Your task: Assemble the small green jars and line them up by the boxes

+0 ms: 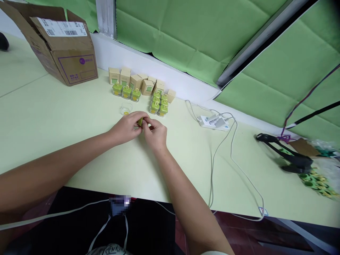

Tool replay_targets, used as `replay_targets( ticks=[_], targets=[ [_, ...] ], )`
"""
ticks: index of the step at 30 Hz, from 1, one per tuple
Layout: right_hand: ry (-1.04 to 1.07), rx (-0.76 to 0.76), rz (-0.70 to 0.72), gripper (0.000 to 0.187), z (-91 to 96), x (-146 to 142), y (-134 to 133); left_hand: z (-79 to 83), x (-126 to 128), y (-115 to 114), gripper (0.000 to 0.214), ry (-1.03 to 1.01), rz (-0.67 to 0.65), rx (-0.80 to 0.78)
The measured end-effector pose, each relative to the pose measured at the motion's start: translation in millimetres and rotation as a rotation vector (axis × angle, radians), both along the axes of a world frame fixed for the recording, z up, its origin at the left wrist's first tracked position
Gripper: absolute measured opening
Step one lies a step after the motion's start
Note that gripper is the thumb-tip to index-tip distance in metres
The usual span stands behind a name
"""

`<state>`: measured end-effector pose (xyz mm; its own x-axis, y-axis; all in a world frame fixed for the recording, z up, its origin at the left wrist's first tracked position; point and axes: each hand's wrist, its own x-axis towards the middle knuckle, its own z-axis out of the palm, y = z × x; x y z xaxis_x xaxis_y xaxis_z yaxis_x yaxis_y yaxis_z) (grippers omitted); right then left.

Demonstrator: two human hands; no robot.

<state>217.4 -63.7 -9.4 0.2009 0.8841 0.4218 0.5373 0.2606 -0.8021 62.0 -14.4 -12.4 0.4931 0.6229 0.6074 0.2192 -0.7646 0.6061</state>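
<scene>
My left hand and my right hand meet over the table, fingers closed around a small green lid. Most of the lid is hidden by the fingers. Just beyond my left hand stands an open clear jar with a yellow spot at its bottom. Farther back, three clear jars with green lids stand in a row. A tight group of several more such jars is to their right, beyond my right hand. Each lid carries a pale loop on top.
Several small cardboard boxes line the wall behind the jars. A large open carton stands at the back left. A power strip with white cables lies to the right. Farther right are a black stand and green-yellow pieces.
</scene>
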Motion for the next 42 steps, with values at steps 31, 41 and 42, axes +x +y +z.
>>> replay_targets(
  ticks=[31,41,42],
  targets=[
    [0.500,-0.223,0.299,0.048,7.6,19.7,6.6,10.0,-7.3,-2.5,0.046,-0.056,-0.133,-0.148],
    [0.487,-0.257,0.266,0.036,8.0,19.8,8.1,12.1,-6.5,-7.8,0.046,-0.054,-0.120,-0.213],
    [0.494,-0.260,0.262,0.036,7.4,19.6,8.6,12.0,-6.7,-7.5,0.046,-0.049,-0.120,-0.218]
  ],
)
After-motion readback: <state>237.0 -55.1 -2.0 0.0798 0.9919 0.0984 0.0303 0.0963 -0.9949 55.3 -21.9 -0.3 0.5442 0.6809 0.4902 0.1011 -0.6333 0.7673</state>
